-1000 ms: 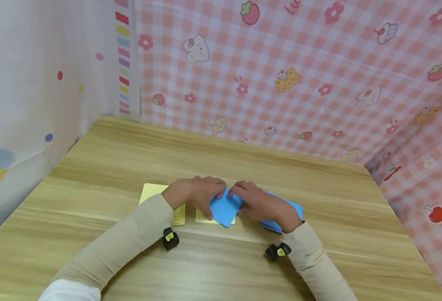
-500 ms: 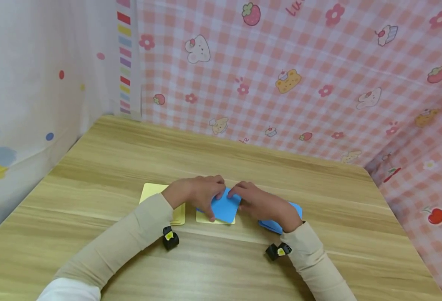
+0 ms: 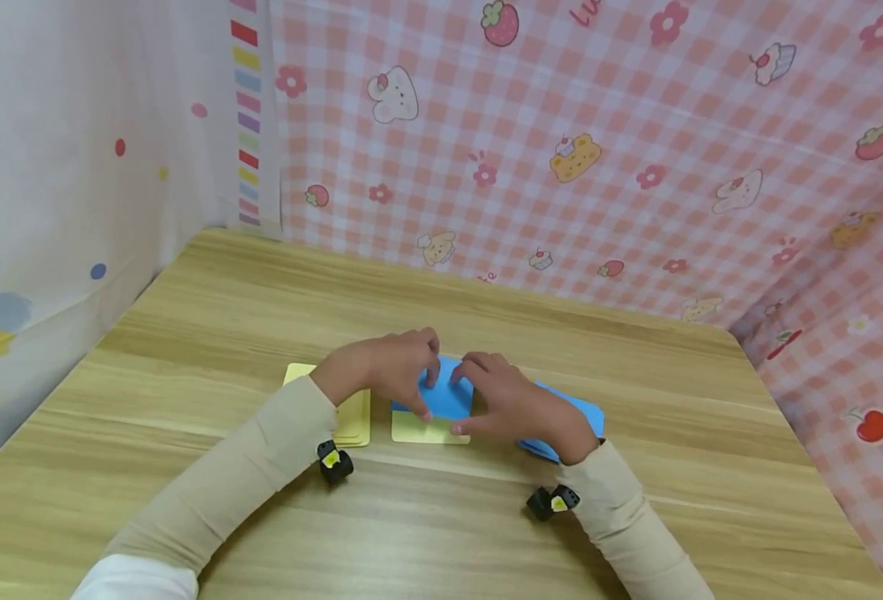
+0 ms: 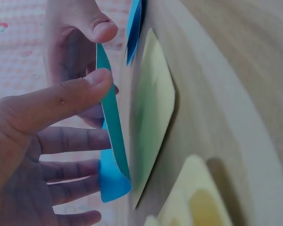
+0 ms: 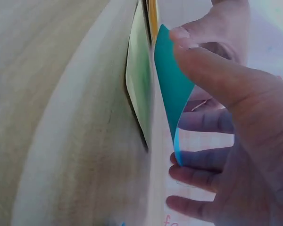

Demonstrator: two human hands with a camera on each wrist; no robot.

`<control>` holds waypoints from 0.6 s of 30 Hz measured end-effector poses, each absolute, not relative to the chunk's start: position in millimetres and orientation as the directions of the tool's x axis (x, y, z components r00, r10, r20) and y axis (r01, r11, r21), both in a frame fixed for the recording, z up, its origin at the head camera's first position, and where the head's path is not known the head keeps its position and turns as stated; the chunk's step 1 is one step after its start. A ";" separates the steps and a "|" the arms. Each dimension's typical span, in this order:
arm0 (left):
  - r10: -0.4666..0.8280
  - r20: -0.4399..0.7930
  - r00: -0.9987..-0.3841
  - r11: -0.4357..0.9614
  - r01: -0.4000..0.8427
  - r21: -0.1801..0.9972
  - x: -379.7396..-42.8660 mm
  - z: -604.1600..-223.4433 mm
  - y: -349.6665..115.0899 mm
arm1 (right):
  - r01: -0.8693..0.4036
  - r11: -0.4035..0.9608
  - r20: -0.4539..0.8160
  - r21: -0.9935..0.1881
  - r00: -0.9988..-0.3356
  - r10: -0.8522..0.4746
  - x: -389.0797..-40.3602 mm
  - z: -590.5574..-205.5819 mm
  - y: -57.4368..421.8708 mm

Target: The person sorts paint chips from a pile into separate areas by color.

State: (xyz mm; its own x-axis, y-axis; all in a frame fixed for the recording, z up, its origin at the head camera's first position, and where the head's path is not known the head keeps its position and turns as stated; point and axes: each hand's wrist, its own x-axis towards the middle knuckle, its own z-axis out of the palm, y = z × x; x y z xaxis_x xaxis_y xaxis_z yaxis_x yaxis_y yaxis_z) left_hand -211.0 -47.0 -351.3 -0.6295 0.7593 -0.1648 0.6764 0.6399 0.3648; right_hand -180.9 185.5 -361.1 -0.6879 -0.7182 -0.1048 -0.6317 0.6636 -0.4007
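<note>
Both hands hold a blue paper card (image 3: 444, 390) slightly above a yellow card (image 3: 429, 429), bowed as the wrist views show. My left hand (image 3: 398, 369) pinches its left side, thumb on the near edge and fingers on the far side. On the opposite side, my right hand (image 3: 512, 400) pinches it the same way. In the left wrist view, the blue card (image 4: 114, 181) curls at its lower corner. The right wrist view shows the yellow card (image 5: 139, 80) lying flat beneath the raised blue card (image 5: 172, 77).
A small stack of yellow cards (image 3: 357, 417) lies by my left wrist. Blue cards (image 3: 579, 412) lie fanned on the wooden table (image 3: 441, 525), partly under my right hand. A pink checked cloth (image 3: 516, 108) hangs behind the table, and a white cloth (image 3: 73, 117) hangs on the left.
The blue card has turned from corner-down to nearly square with the yellow card and shifted away from me, exposing more yellow. The left hand has moved slightly forward; the right thumb has spread toward me.
</note>
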 end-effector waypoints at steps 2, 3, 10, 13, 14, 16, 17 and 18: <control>0.752 -0.136 -0.646 0.644 0.674 0.362 -211.2 -349.1 -48.2 | -0.652 0.649 -0.048 -0.392 -0.690 -0.722 -182.0 -359.5 185.2; 0.748 -0.114 -0.654 0.644 0.673 0.365 -211.2 -347.8 -48.9 | -0.656 0.643 -0.021 -0.396 -0.694 -0.720 -182.7 -358.4 185.9; 0.730 0.143 -0.668 0.615 0.734 0.287 -201.3 -323.9 -53.4 | -0.663 0.612 0.147 -0.430 -0.721 -0.678 -180.0 -333.0 197.5; 0.728 0.193 -0.658 0.608 0.750 0.261 -191.7 -307.1 -59.8 | -0.666 0.613 0.193 -0.426 -0.728 -0.657 -172.8 -315.9 203.0; 0.730 0.217 -0.648 0.598 0.759 0.257 -188.9 -302.3 -62.3 | -0.673 0.607 0.213 -0.422 -0.725 -0.656 -170.1 -310.4 205.0; 0.734 0.276 -0.620 0.569 0.784 0.246 -184.1 -295.4 -66.7 | -0.699 0.592 0.255 -0.401 -0.706 -0.661 -164.7 -300.9 209.6; 0.737 0.317 -0.597 0.549 0.802 0.235 -182.0 -292.5 -67.9 | -0.716 0.580 0.278 -0.388 -0.691 -0.667 -162.0 -296.6 211.9; 0.737 0.354 -0.575 0.531 0.818 0.223 -180.2 -290.2 -68.4 | -0.735 0.567 0.302 -0.372 -0.673 -0.675 -159.5 -292.6 214.1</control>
State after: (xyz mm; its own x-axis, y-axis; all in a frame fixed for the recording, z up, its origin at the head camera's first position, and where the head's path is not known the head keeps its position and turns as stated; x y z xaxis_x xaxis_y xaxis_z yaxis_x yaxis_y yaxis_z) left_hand -180.2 -68.4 -290.2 -0.5753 0.7373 0.3541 0.8176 0.5311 0.2226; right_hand -159.5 214.1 -292.6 -0.6731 -0.6748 0.3024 -0.7352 0.5666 -0.3720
